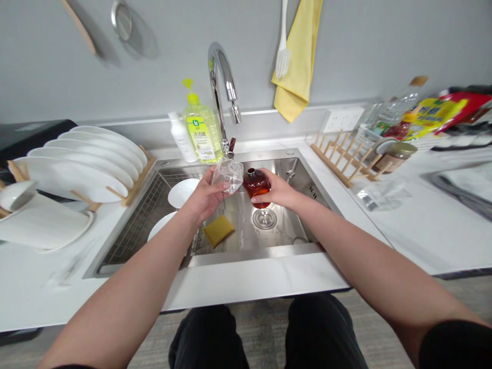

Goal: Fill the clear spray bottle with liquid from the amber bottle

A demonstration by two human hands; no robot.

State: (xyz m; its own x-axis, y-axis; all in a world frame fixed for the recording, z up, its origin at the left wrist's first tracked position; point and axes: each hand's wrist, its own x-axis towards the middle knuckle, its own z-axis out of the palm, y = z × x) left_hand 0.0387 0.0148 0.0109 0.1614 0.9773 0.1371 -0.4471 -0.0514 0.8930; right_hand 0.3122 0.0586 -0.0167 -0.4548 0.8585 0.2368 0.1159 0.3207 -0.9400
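Over the steel sink (pixel 246 251), my left hand (pixel 210 197) is closed around a clear faceted glass vessel (pixel 229 174). Beside it, my right hand (pixel 275 188) grips a small amber bottle (pixel 257 185) with an uncapped dark neck, held upright above the drain (pixel 264 219). The glass vessel and the bottle are close together, with a narrow gap between them. A yellow sponge (pixel 219 230) lies in the sink below my left hand. White dishes (pixel 182 193) sit on the wire rack at the sink's left side, partly hidden by my left forearm.
A chrome faucet (pixel 223 72) arches behind my hands. Dish soap (pixel 202 130) and a white bottle (pixel 182 137) stand at its left. White plates (pixel 77 174) fill a wooden rack on the left; another wooden rack (pixel 346 159) and jars (pixel 397 156) are on the right. A yellow cloth (pixel 298 72) hangs above.
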